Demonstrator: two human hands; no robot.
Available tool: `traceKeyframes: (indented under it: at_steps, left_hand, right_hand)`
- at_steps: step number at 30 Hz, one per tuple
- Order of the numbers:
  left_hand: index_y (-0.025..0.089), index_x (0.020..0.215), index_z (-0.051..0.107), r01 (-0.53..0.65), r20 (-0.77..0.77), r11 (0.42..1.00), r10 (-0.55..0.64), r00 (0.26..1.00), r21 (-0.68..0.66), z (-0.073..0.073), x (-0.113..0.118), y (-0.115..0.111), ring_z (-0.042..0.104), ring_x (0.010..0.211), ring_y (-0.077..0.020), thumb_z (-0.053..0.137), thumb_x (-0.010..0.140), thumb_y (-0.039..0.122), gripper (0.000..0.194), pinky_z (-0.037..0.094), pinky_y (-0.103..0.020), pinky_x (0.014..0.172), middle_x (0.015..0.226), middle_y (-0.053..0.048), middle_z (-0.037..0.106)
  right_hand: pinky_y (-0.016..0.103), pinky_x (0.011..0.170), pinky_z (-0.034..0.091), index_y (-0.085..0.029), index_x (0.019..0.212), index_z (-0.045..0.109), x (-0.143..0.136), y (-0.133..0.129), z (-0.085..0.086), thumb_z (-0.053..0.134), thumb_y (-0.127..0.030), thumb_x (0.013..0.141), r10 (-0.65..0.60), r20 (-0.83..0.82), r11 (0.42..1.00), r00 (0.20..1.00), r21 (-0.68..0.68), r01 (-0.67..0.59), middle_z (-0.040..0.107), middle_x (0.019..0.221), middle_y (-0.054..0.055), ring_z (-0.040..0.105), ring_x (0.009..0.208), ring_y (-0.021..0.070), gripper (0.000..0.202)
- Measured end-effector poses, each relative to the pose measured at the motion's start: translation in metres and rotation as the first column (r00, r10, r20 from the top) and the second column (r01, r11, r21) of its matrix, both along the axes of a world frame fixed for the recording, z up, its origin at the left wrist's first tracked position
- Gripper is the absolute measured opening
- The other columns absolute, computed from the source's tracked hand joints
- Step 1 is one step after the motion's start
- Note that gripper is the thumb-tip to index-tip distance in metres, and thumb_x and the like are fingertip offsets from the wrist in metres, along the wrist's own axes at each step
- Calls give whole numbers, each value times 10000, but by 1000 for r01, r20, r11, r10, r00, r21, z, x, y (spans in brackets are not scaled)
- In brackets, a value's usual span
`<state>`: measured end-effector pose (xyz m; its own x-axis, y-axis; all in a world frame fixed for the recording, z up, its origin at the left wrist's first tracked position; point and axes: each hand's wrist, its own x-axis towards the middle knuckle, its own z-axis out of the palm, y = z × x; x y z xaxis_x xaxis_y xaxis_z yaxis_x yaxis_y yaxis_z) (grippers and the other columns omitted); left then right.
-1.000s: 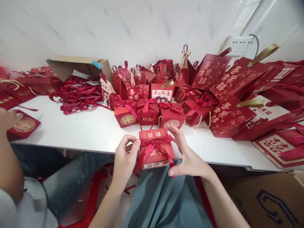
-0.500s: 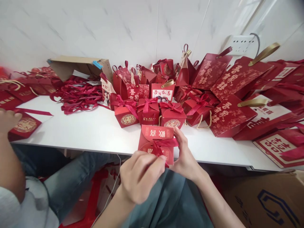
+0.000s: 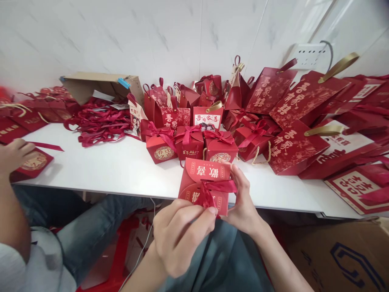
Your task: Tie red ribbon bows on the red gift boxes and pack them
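Note:
A small red box with gold lettering is held over the table's front edge, its top facing me. A crimson ribbon is tied across the middle of its top. My left hand pinches the ribbon near the box's lower edge with thumb and fingers. My right hand grips the box's right side, its thumb and fingers around the edge. Just behind stand several red boxes with ribbon bows, such as one with a gold round label.
A heap of crimson ribbons lies by an open cardboard box. Large red bags stand at right. At left a person's hand touches another red box. A carton is at lower right.
The held box has moved slightly right with my right hand, and shows a little larger. The other person's hand at left has moved right, over the red box there.

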<state>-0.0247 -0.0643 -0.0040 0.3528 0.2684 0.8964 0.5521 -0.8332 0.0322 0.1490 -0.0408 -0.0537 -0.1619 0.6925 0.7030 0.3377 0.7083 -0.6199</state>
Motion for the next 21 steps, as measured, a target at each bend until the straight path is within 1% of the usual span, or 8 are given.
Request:
traceKeyframes:
  at_steps: [4,8,11,13,15,16,18,21]
  left_hand:
    - [113,934,588,-39,70,996,45,997,-80,2,-1,1,592,651,-97,651,734,22,228,534,-210,555,747,-21,623]
    - [151,855,596,-176,262,949,245,933,-262,2,0,7,530,547,-44,643,744,43,162,466,-144,517,662,34,591]
    - [168,800,603,-217,271,833,394,878,-509,-2,-4,16,516,505,-39,614,791,146,26,448,-129,493,622,50,575]
    - [172,789,609,-238,207,733,460,863,-638,-6,-9,24,530,495,-54,589,810,218,55,448,-140,476,614,45,585]
    - [173,781,612,-276,102,648,482,870,-710,-11,-15,32,547,499,-75,571,812,246,90,451,-165,473,613,37,594]
    - [173,783,611,-294,47,625,470,882,-723,-14,-16,36,565,519,-89,558,813,243,93,457,-179,482,627,29,603]
    - [165,812,605,-302,-27,642,400,916,-704,-22,-14,43,609,596,-121,519,819,209,97,481,-206,513,691,-2,627]
    - [137,918,594,-213,-89,801,197,976,-560,-36,6,49,648,838,-187,485,822,180,151,547,-287,695,872,-80,652]
  right_hand:
    - [489,1041,412,-332,1459,82,2,-1,3,758,-274,708,-21,-1,1000,1000,-6,21,255,1487,98,331,1343,290,1013]
    - [484,1057,393,-332,1457,86,6,-2,4,760,-234,701,-25,9,1000,1000,-17,25,251,1487,98,316,1350,285,1017]
    - [504,1072,363,-329,1452,111,10,-3,3,764,-199,682,-42,44,999,998,-16,43,266,1479,95,313,1349,295,1019]
    - [508,1071,361,-331,1452,117,14,-3,3,756,-187,681,-72,73,997,995,2,72,277,1470,90,315,1346,297,1012]
    - [511,1057,375,-336,1452,116,19,-4,2,750,-201,685,-117,74,993,990,11,116,284,1459,91,324,1339,304,1003]
    - [515,1051,379,-340,1450,120,22,-5,2,751,-217,686,-140,59,990,988,2,140,287,1454,91,330,1335,308,998]
    - [521,1044,382,-348,1442,137,29,-9,4,771,-265,669,-195,0,980,981,-40,195,277,1452,89,344,1324,318,1004]
    - [532,1049,369,-335,1416,216,41,-15,6,811,-349,614,-316,-143,944,938,-145,296,297,1440,89,368,1308,330,999]
